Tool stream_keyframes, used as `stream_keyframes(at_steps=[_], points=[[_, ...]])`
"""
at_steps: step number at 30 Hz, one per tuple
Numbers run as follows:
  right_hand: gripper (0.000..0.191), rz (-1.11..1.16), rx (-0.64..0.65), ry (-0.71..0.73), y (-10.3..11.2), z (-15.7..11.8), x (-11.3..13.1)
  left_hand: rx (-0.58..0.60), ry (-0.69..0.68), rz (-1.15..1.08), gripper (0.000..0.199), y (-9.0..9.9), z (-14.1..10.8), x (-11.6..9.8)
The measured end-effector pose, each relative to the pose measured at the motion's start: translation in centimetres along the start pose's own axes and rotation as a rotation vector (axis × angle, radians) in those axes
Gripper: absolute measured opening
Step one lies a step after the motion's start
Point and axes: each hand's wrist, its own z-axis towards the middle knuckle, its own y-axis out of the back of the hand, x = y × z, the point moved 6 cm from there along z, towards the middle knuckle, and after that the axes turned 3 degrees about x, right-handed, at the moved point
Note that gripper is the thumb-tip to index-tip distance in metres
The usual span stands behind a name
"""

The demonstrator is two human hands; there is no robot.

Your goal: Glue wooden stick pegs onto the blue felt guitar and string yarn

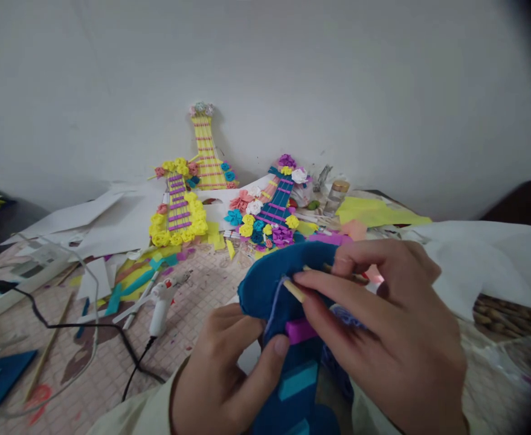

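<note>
A dark blue piece (265,284) with a rounded top and a narrower neck is held low in the centre. A purple bar (300,331) and light blue strips (298,380) cross its neck. My left hand (235,368) grips the neck's left edge, thumb on the front beside the purple bar. Between the thumb and fingers of my right hand (374,320) is a small yellow stick (293,290), against the rounded top. A thin lilac yarn (272,308) runs from near the stick down toward my left fingers. More purple-blue yarn (335,368) hangs behind the neck.
Flower-trimmed guitar shapes (179,208) lean by the wall, including a blue one (279,202). A white glue gun (160,308), black cable (111,326) and power strip (25,284) lie left. Paper scraps (133,275), a glass jar (336,196) and bundled brown sticks (510,317) are around.
</note>
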Motion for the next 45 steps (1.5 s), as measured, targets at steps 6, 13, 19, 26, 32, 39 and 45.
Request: stream_keyframes(at_steps=[6,13,19,26,32,39,45], points=[[0.008,0.065,-0.016,0.003,0.5,0.4,0.4,-0.010,-0.014,-0.015,0.021,0.2,0.1,-0.4],[0.007,0.039,-0.008,-0.016,0.8,0.2,0.4,0.009,0.027,-0.005,0.021,0.0,-0.3,-0.2],[0.008,0.015,0.005,0.012,0.7,0.0,0.6,0.037,0.036,-0.014,0.021,-0.3,-0.2,0.1],[0.009,-0.004,0.044,0.042,0.4,0.1,0.6,0.043,0.030,-0.005,0.023,-0.4,-0.2,0.1],[0.009,0.025,0.019,0.041,1.4,0.2,0.4,0.060,-0.035,-0.052,0.020,-0.2,-0.1,-0.5],[0.012,0.129,0.004,0.014,1.8,0.3,0.1,0.028,-0.086,-0.074,0.022,-0.1,-0.4,-1.0],[0.021,0.185,0.072,-0.046,1.5,-0.1,-0.6,0.018,-0.152,-0.025,0.024,-0.3,-0.6,-1.4]])
